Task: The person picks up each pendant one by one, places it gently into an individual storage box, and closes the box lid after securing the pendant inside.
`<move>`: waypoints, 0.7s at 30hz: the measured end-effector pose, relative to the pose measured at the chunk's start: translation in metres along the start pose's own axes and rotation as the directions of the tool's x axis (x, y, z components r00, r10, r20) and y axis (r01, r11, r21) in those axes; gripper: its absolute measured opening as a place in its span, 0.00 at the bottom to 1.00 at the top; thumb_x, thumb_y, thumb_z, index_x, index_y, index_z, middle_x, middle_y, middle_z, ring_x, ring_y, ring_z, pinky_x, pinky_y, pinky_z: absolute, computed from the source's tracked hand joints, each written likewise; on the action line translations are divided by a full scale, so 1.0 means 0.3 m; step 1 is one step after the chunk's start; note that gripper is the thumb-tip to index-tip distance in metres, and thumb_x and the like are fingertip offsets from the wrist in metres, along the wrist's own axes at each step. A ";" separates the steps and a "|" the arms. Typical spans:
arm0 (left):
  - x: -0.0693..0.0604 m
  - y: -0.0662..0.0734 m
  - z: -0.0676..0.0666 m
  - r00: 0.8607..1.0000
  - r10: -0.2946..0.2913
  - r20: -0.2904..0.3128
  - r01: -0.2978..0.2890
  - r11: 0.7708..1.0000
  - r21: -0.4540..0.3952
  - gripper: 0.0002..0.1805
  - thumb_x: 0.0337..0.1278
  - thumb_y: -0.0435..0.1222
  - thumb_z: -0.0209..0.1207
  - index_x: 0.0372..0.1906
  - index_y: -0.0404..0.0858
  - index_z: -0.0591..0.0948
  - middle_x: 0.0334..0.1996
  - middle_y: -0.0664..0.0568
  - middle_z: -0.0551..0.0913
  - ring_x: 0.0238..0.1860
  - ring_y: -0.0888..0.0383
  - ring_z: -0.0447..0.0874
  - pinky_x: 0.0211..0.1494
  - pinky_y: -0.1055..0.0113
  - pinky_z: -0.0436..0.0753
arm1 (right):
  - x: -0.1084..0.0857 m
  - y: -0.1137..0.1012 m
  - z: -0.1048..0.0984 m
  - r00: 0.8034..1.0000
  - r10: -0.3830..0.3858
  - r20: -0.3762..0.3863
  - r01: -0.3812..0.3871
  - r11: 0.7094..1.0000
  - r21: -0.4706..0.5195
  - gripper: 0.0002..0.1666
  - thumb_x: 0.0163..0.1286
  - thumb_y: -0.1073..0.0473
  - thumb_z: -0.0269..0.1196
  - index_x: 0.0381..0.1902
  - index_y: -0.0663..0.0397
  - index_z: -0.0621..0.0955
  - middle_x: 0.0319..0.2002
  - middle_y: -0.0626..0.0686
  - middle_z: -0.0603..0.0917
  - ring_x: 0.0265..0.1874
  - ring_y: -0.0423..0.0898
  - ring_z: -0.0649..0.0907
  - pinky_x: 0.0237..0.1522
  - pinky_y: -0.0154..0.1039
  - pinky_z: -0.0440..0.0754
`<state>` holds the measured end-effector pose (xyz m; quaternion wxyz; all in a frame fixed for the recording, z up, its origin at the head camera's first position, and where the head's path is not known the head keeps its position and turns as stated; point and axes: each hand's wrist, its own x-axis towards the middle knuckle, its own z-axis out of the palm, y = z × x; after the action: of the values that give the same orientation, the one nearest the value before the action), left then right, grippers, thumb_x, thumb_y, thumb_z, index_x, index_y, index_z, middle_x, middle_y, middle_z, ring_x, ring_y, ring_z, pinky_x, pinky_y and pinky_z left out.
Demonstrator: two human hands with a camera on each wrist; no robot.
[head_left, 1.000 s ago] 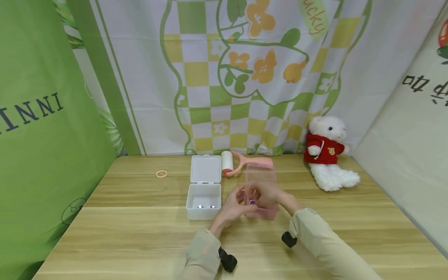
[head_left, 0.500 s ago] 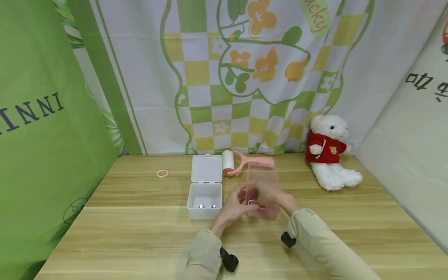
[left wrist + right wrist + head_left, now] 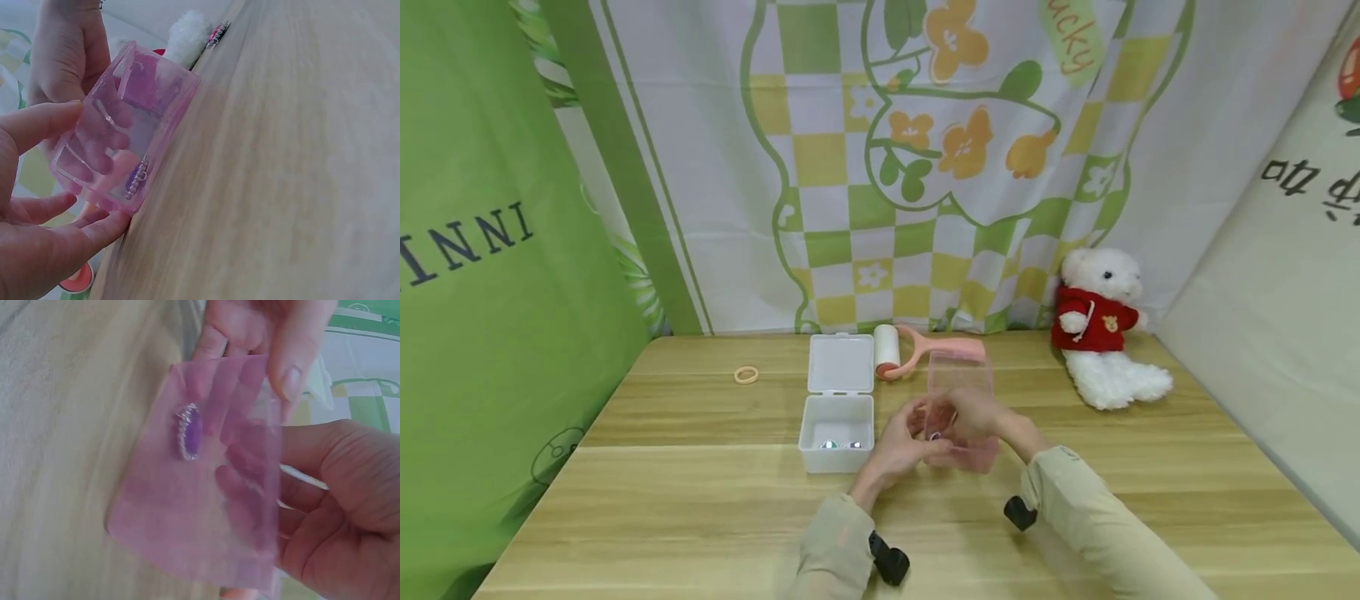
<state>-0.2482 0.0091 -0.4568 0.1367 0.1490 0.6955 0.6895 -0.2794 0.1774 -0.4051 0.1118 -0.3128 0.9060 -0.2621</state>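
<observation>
A translucent pink box (image 3: pixel 973 458) stands on the table with its lid up. My left hand (image 3: pixel 898 442) holds its left side, thumb at the rim and fingers against the outer wall. My right hand (image 3: pixel 973 414) reaches inside; through the wall its fingers (image 3: pixel 234 478) look loosely bent. A purple oval gem piece (image 3: pixel 192 432) edged with clear stones lies by the wall, seemingly apart from those fingertips. Left of the hands, an open white box (image 3: pixel 838 461) contains two shiny gem pieces (image 3: pixel 829 444).
Behind the boxes lies a lint roller (image 3: pixel 887 348) with a pink handle. A tan ring (image 3: pixel 746 375) sits at the left. A white plush toy (image 3: pixel 1097 325) in a red top leans at the back right. A red jewelled piece (image 3: pixel 219 32) shows near the toy.
The purple gem piece in the pink box has shifted slightly left and shows less in the head view. My right hand has moved a little inside the box; the left hand keeps its hold.
</observation>
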 end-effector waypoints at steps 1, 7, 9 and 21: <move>0.002 0.001 0.001 1.000 0.002 -0.002 -0.002 1.000 -0.001 0.41 0.48 0.29 0.68 0.69 0.38 0.65 0.60 0.40 0.73 0.60 0.44 0.72 0.58 0.55 0.75 | -0.004 -0.001 -0.007 1.000 -0.021 -0.012 0.021 1.000 0.003 0.11 0.49 0.78 0.64 0.32 0.63 0.83 0.29 0.56 0.85 0.30 0.49 0.84 0.33 0.32 0.82; 0.011 -0.001 0.003 1.000 0.004 -0.030 -0.004 1.000 0.018 0.42 0.45 0.26 0.68 0.69 0.35 0.65 0.58 0.38 0.73 0.61 0.41 0.70 0.64 0.50 0.70 | -0.033 0.004 -0.060 0.984 -0.099 -0.149 0.109 0.992 0.061 0.08 0.54 0.75 0.65 0.34 0.67 0.81 0.29 0.58 0.84 0.31 0.49 0.83 0.35 0.37 0.83; 0.010 -0.001 0.004 0.999 0.000 -0.035 0.001 0.999 0.032 0.42 0.44 0.26 0.69 0.69 0.35 0.64 0.59 0.37 0.72 0.62 0.40 0.69 0.65 0.49 0.69 | -0.050 0.010 -0.078 0.976 -0.071 -0.206 0.087 0.994 0.068 0.08 0.56 0.73 0.66 0.35 0.67 0.81 0.30 0.56 0.85 0.31 0.48 0.83 0.35 0.39 0.83; 0.005 -0.005 -0.002 0.999 -0.024 -0.024 0.025 0.999 0.038 0.45 0.46 0.29 0.69 0.71 0.34 0.61 0.63 0.34 0.68 0.65 0.37 0.64 0.67 0.47 0.65 | -0.269 0.115 -0.091 0.892 0.235 -0.387 -0.077 0.921 0.381 0.16 0.62 0.66 0.66 0.43 0.74 0.79 0.37 0.61 0.84 0.36 0.49 0.82 0.36 0.35 0.81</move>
<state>-0.2498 0.0092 -0.4583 0.1339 0.1348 0.7120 0.6759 -0.2441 0.2618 -0.3978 -0.0126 -0.1478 0.8684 -0.4732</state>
